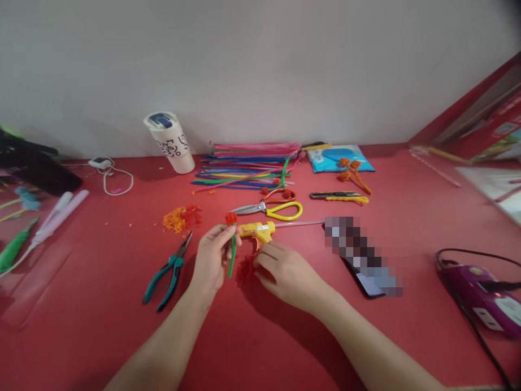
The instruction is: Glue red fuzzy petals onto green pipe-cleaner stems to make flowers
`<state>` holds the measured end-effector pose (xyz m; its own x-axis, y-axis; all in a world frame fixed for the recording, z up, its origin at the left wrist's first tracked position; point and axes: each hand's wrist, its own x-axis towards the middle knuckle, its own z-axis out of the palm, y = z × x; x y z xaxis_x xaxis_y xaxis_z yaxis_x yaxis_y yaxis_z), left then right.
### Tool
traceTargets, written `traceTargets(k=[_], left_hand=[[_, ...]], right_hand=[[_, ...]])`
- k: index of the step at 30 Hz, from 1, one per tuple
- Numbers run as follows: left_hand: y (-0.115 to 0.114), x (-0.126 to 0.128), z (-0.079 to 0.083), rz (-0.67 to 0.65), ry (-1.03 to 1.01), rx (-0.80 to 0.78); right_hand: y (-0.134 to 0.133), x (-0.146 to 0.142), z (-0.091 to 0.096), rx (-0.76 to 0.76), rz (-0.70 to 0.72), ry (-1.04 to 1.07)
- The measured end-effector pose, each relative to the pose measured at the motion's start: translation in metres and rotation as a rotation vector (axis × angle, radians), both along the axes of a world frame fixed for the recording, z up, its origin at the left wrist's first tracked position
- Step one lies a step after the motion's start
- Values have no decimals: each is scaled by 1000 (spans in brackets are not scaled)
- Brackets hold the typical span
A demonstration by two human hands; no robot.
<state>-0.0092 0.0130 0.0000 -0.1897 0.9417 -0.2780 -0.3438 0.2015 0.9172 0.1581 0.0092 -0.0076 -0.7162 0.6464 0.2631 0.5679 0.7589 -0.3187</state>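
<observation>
My left hand (211, 254) pinches a short green pipe cleaner (232, 259) between thumb and fingers. It stands nearly upright, with a red fuzzy ball (231, 218) at its top. My right hand (287, 271) bends down at a small heap of red fuzz clippings (245, 271), its fingertips closed at the heap's right edge; whatever lies between them is mostly hidden. Just beyond both hands lies a yellow hot glue gun (256, 230), with a long glue stick (299, 223) out of its back. Scissors (285, 210) with orange and yellow handles rest behind it.
Teal-handled pliers (175, 269) and orange clippings (174, 219) lie left. Behind are many pipe cleaners (244, 165), a white tumbler (171, 144) and a blue packet (319, 160). Rightward lie a utility knife (337, 195), a phone (368, 285) and a purple power strip (482, 298).
</observation>
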Motion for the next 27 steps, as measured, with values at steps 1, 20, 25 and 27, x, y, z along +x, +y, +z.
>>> traceTargets(k=[1, 20, 25, 27], left_hand=[[0, 0, 0, -4, -2, 3], [0, 2, -2, -18, 8, -33], [0, 2, -2, -24, 10, -15], [-1, 2, -2, -25, 15, -11]], right_hand=[[-1, -2, -1, -13, 29, -4], [0, -7, -9, -65, 69, 70], [0, -13, -17, 35, 98, -11], [0, -15, -18, 31, 94, 1]])
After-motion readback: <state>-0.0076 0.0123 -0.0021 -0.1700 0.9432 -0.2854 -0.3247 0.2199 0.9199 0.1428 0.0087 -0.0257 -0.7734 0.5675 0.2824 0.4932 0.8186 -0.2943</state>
